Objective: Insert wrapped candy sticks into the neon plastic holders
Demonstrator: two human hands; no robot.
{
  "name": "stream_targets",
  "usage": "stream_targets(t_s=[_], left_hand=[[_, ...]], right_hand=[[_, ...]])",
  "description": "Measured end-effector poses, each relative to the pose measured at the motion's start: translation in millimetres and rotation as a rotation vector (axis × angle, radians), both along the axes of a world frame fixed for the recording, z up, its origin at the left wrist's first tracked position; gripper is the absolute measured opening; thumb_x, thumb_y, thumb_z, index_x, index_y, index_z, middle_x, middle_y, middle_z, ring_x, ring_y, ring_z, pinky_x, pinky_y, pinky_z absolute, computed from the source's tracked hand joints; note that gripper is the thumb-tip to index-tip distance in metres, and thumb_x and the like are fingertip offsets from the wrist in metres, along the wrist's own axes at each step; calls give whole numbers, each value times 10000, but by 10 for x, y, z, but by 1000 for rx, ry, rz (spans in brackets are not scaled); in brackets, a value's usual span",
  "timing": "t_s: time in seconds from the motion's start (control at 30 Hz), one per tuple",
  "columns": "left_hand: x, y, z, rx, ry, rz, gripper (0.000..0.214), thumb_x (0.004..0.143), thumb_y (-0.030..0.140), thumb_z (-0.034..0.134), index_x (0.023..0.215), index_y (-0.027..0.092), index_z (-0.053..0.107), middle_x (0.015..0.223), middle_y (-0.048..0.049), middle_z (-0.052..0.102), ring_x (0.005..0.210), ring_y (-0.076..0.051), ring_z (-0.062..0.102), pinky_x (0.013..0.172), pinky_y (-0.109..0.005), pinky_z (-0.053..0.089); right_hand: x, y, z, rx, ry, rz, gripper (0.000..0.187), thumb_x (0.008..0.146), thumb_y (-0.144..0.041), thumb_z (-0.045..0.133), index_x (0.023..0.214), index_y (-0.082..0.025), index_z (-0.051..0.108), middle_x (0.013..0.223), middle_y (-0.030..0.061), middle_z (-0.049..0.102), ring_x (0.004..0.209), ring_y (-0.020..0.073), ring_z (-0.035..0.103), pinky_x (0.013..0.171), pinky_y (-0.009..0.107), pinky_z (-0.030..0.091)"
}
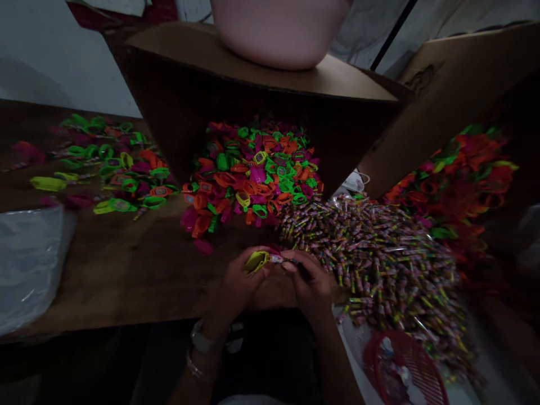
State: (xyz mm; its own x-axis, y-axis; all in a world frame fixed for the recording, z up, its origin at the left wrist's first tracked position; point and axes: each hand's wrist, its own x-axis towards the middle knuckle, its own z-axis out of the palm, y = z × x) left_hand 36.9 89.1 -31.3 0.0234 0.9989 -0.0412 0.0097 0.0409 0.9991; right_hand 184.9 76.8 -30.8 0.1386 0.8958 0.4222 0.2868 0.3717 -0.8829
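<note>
Your left hand (pixel 238 281) has its grip pinched on a yellow ring (pixel 256 261); right hand (pixel 310 281) pinches a candy (pixel 277 259) lying crosswise, tip touching the ring's right side.

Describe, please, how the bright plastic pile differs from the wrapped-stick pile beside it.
The plastic pile holds chunky loops in solid orange, green and pink; the stick pile holds thin, multicoloured wrapped pieces. The plastic pile is smaller; the stick pile spreads wider. Both are loose heaps.
</note>
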Motion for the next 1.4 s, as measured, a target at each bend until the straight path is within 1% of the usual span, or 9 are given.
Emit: stream_targets(t_s=[0.1, 0.23, 0.53, 0.77, 0.93, 1.07, 1.2, 1.33, 1.4], left_hand=[[-35, -5, 16, -22, -30, -20, 341, 643, 283, 688, 971, 195, 708, 1017, -61, 732, 959, -243, 660, 839, -315, 516], [-80, 7, 8, -145, -179, -71, 371, 644, 348, 708, 975, 182, 720, 1060, -83, 722, 945, -262, 663, 715, -305, 548], [-44, 15, -157, -325, -451, 15, 367, 565, 298, 799, 897, 165, 716, 764, -34, 737, 746, -161, 668, 688, -224, 509], [-89, 12, -194, -366, -482, 31, 361, 542, 265, 814, 873, 155, 722, 785, -39, 731, 709, -127, 644, 663, -192, 476], [-83, 41, -164, -366, -427, -38, 412, 570, 320, 800, 940, 170, 695, 864, -36, 715, 766, -142, 632, 689, -218, 482], [-107, 60, -172, -322, -282, -153, 271, 610, 358, 761, 757, 148, 672, 665, 13, 627, 596, -100, 536, 552, -197, 424], [-129, 46, -190, -280, -211, -215, 254, 663, 385, 705, 689, 143, 634, 571, 36, 549, 538, -85, 464, 527, -200, 369], [-93, 4, -173, -237, -143, -204, 246, 710, 393, 654, 694, 149, 630, 560, 35, 540, 553, -101, 481, 564, -218, 385], [-47, -25, -174, -215, -114, -154, 239, 708, 390, 649, 770, 159, 652, 656, 11, 610, 609, -125, 538, 608, -237, 424]], right_hand=[[8, 4, -65, 0, -27, 2, 151, 793, -177, 611, 861, -256, 721, 860, 32, 734, 843, 195, 670, 764, 336, 535], [24, -2, -92, 13, -74, 7, 194, 800, -140, 584, 867, -265, 716, 865, 29, 733, 847, 194, 671, 762, 336, 535], [-76, -14, -49, 147, -259, 41, 312, 836, -60, 454, 936, -235, 692, 892, 56, 722, 876, 181, 682, 760, 312, 544], [-98, -19, -76, 180, -314, 78, 354, 850, -18, 411, 1000, -218, 662, 961, 86, 706, 986, 178, 656, 801, 306, 548], [-66, -19, -78, 147, -300, 100, 351, 846, -4, 411, 989, -210, 658, 938, 73, 702, 948, 169, 659, 798, 289, 541], [-37, -34, -88, 153, -313, 137, 329, 859, -20, 434, 988, -221, 660, 920, 60, 697, 938, 161, 659, 788, 268, 541], [3, -43, -92, 172, -333, 143, 339, 859, -11, 448, 1019, -224, 658, 1002, 80, 695, 975, 161, 657, 812, 266, 543], [90, -12, -106, 177, -343, 213, 368, 852, -5, 453, 1063, -234, 648, 1051, 83, 691, 1014, 172, 652, 846, 294, 541], [118, 10, -111, 169, -341, 224, 356, 856, -25, 467, 1066, -242, 656, 1053, 79, 692, 1013, 177, 655, 828, 290, 548]])
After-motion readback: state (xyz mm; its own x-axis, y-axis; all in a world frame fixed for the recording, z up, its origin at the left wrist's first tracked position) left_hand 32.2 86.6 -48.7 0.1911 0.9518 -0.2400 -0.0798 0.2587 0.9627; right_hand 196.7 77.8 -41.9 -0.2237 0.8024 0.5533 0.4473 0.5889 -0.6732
